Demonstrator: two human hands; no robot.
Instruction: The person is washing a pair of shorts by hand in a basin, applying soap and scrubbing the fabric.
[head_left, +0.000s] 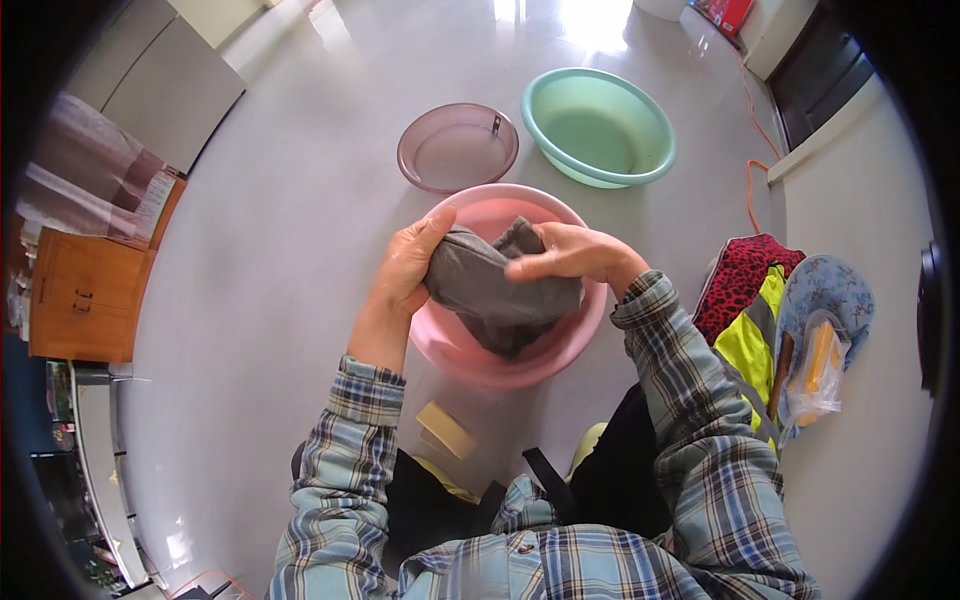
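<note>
A wet-looking grey cloth (495, 281) is bunched between my two hands, over a pink plastic basin (510, 379) on the floor. My left hand (410, 259) grips the cloth's left end, thumb on top. My right hand (574, 253) holds its upper right part, the thumb lying across the fabric and slightly blurred. The lower folds of the cloth hang down into the basin. Whether there is water in the basin is hidden by the cloth. A pale yellow bar (446, 429), perhaps soap, lies on the floor between the basin and my feet.
Beyond the pink basin stand a translucent brownish basin (457, 154) and a green basin (600, 135). At the right are a red-and-black spotted cloth (742, 277), a yellow-green garment (750, 345) and a blue floral item (825, 281) with a plastic-wrapped packet (819, 367). A wooden cabinet (90, 300) stands left.
</note>
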